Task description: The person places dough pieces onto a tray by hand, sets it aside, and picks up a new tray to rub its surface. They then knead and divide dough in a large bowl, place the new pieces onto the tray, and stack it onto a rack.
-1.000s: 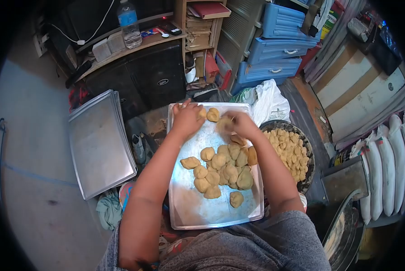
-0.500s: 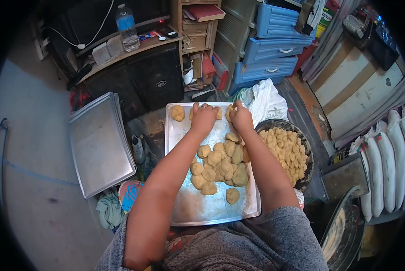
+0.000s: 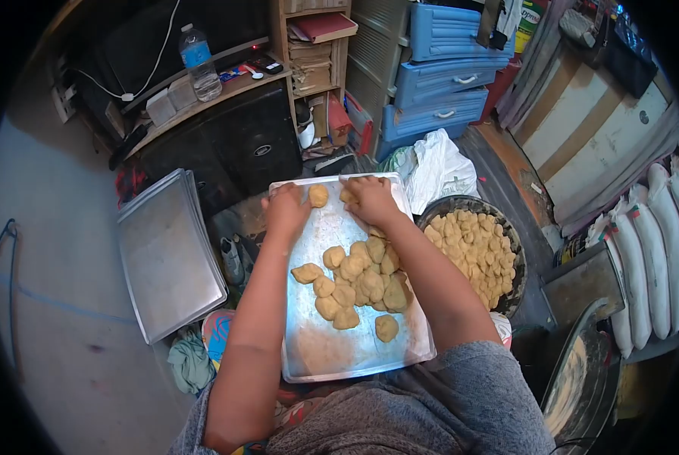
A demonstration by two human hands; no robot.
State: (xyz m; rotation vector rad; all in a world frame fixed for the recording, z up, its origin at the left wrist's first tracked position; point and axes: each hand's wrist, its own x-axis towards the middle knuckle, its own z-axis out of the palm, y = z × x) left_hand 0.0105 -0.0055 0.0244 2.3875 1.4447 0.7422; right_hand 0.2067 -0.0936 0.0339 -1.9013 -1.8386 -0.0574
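Observation:
A metal baking tray (image 3: 309,356) lies in front of me with a heap of pale brown dough balls (image 3: 370,284) on its middle and right part. One dough ball (image 3: 318,196) sits near the far edge, between my hands. My left hand (image 3: 285,214) is at the far left corner with its fingers curled down; whatever is under them is hidden. My right hand (image 3: 371,200) is closed around another dough ball (image 3: 347,196) at the far edge, partly covered by the fingers. A single dough ball (image 3: 386,328) rests apart near the tray's right front.
To the right stands a round dark basin (image 3: 515,284) full of dough pieces, with a white plastic bag (image 3: 442,171) behind it. Stacked metal trays (image 3: 171,258) lean at the left. A black cabinet (image 3: 256,125) and blue drawers (image 3: 445,80) stand beyond.
My left hand has moved left to the tray's far left corner. My right hand has shifted left along the far edge. A dough piece now lies at the heap's left side.

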